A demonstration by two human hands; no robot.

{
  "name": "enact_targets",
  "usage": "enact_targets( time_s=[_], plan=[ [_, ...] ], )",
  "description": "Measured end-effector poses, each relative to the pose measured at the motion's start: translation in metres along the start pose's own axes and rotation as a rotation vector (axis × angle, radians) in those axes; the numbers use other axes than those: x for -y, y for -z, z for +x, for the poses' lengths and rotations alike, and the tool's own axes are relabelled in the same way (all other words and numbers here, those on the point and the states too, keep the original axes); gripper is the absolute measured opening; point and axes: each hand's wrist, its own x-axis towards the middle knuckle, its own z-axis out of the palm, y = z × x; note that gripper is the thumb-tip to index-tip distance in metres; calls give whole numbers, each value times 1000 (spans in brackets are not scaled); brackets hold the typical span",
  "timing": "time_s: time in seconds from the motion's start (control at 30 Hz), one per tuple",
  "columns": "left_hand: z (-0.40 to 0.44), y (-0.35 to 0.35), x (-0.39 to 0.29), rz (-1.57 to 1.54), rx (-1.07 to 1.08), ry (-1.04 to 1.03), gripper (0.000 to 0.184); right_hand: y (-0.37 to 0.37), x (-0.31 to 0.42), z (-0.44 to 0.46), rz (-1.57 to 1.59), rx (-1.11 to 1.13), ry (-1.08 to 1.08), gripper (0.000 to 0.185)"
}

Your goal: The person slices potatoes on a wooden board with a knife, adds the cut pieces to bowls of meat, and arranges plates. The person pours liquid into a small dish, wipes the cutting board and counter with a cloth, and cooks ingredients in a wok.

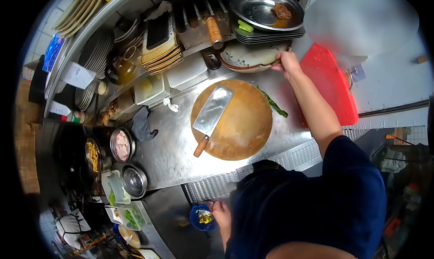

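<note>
My right hand (289, 65) is closed on the rim of a large patterned ceramic dish (246, 56) with a brown edge, under the stacked metal trays. My left hand (221, 215) hangs low beside my body, fingers loosely bent, with nothing visible in it. Beside it is a blue container (195, 219) with yellow and white scraps inside; whether they touch is unclear. On the steel counter lies a round wooden chopping board (246, 123), with a cleaver (213, 109) resting flat on its left side. A green chili pepper (274, 103) lies along the board's upper right edge.
A red cutting board (327, 87) stands right of my forearm. A steel dish (253, 8) holding a piece of meat sits on stacked trays. White tubs (186, 72) line the counter's back. Metal bowls (134, 180) and food containers stand left. A blurred pale round shape (361, 21) fills the upper right.
</note>
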Motion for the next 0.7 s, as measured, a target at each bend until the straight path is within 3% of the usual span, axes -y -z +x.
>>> enact_targets(
  time_s=[0.1,0.17,0.2,0.23,0.27,0.33,0.37,0.4,0.47,0.5,0.53,0.6,0.63,0.67,0.7],
  plan=[
    [-3,-2,29,130,-100,-240,23,12,-9,-52,-33,-17,60,19],
    [13,27,-22,31,-141,-190,23,19,-12,-96,-88,24,146,19],
    [20,30,-21,-107,-20,111,25,23,-18,-112,-127,95,186,19],
    [20,30,-36,-154,-221,54,26,26,-25,-126,-81,250,194,19],
    [22,44,-40,-248,-124,130,29,32,-24,-148,-122,378,136,22],
    [31,44,-42,-458,-145,150,34,16,-29,-202,-217,282,213,23],
    [35,50,-48,-596,-159,188,34,32,-44,-194,-271,407,186,43],
    [40,54,-49,-522,-275,51,38,21,-47,-220,-279,458,159,45],
    [41,76,-51,-852,-7,329,56,7,-71,-238,-391,610,163,44],
    [42,48,-29,-851,-147,285,55,-12,-79,-270,-428,673,172,43],
    [36,59,-32,-1095,-111,477,55,-30,-89,-306,-465,727,187,42],
    [16,74,-8,-1569,-57,621,51,-74,-111,-374,-697,853,261,42],
    [5,82,9,-1787,-181,777,44,-101,-123,-422,-805,860,221,44],
    [-6,55,47,-1953,-295,728,43,-123,-144,-451,-791,1008,323,45],
    [-22,64,62,-2100,-449,767,45,-147,-163,-489,-802,1146,671,47]
  ],
)
